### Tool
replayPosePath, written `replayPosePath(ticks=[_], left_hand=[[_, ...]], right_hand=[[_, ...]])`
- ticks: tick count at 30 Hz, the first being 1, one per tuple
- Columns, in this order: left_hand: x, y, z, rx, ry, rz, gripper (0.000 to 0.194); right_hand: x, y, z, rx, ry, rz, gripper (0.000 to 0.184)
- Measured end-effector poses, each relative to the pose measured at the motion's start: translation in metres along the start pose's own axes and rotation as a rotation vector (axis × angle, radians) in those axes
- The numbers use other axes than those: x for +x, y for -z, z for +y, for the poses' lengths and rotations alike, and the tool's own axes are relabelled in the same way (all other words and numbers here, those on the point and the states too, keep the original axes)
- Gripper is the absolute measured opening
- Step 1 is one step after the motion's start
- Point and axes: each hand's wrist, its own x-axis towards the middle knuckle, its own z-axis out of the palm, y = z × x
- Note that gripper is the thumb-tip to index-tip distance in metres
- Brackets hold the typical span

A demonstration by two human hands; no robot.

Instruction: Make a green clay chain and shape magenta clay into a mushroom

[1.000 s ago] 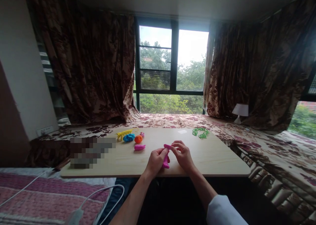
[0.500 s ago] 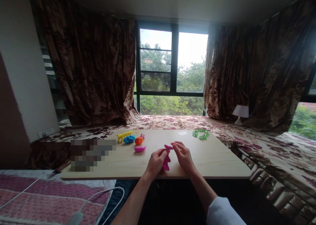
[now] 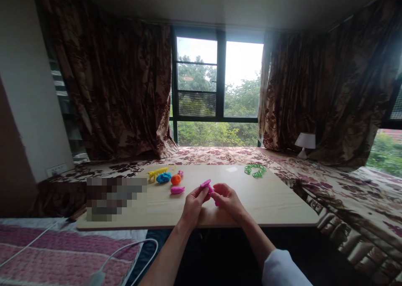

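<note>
Over the near middle of the table, my left hand (image 3: 192, 203) pinches a piece of bright pink modelling clay (image 3: 206, 183) between thumb and fingers. My right hand (image 3: 231, 201) is closed on the lower right part of the same clay, with its fingertips curled in. Part of the clay is hidden by the fingers. To the left lie a pink clay roll (image 3: 177, 190), an orange lump (image 3: 176, 179), a blue lump (image 3: 163, 177), a yellow piece (image 3: 156, 173) and a small pinkish piece (image 3: 181, 173).
A pale wooden table (image 3: 266, 206) spans the front. Toward its back right lies a green looped, chain-like thing (image 3: 255, 170). A blurred-out patch (image 3: 109, 198) covers its left end. Behind are a patterned window seat (image 3: 216, 154) and a small lamp (image 3: 305, 141).
The pink clay has turned and shifted a little left in my hands. My right fingers, stretched to its top before, are now lower and curled at its right side.
</note>
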Motion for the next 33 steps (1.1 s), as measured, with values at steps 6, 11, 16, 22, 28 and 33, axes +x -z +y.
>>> replayPosePath(ticks=[6,11,16,22,28,33], left_hand=[[-0.001,0.0,0.0,0.028,0.001,0.015,0.049],[-0.003,-0.001,0.003,0.149,-0.083,0.05,0.052],[-0.001,-0.001,0.0,0.246,-0.09,0.083,0.043],[0.003,0.002,-0.009,0.322,-0.096,0.118,0.044],[0.002,0.001,-0.01,0.401,-0.079,0.194,0.047],[-0.001,-0.004,-0.007,0.444,-0.089,0.239,0.039]], right_hand=[[0.003,0.005,0.006,-0.121,0.107,0.161,0.023],[0.002,0.006,0.004,-0.182,0.106,0.184,0.026],[0.003,0.006,0.004,-0.164,0.116,0.225,0.027],[0.004,0.007,0.007,-0.179,0.107,0.253,0.027],[0.004,0.007,0.008,-0.197,0.125,0.261,0.028],[0.005,0.006,0.01,-0.257,0.152,0.311,0.027]])
